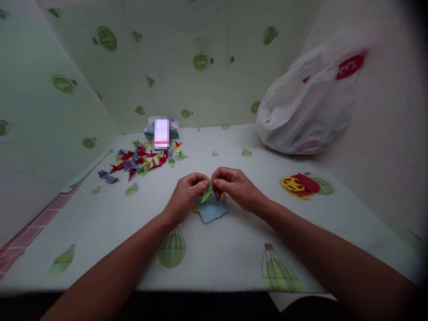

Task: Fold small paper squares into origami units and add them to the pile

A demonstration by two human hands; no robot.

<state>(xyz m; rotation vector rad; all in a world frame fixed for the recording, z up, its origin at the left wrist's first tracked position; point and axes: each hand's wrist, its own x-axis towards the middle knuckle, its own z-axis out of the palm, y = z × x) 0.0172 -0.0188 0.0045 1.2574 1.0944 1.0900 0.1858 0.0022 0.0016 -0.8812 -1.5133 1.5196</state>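
A small piece of green folded origami paper (207,192) is pinched between my two hands, just above the table. My left hand (187,192) grips its left side with thumb and forefinger. On the other side, my right hand (236,187) is closed at the paper's upper right edge, its fingertips pressed together. Beneath them lies a light blue paper square (211,210), on top of other sheets whose yellow and purple edges peek out. Part of the green paper is hidden behind my fingers.
Many folded paper pieces (143,160) in red, purple, green and yellow lie heaped at back left. Behind them a lit phone (162,132) leans on a box. Red and yellow paper cut-outs (301,185) lie at right. A white plastic bag (307,102) stands at back right.
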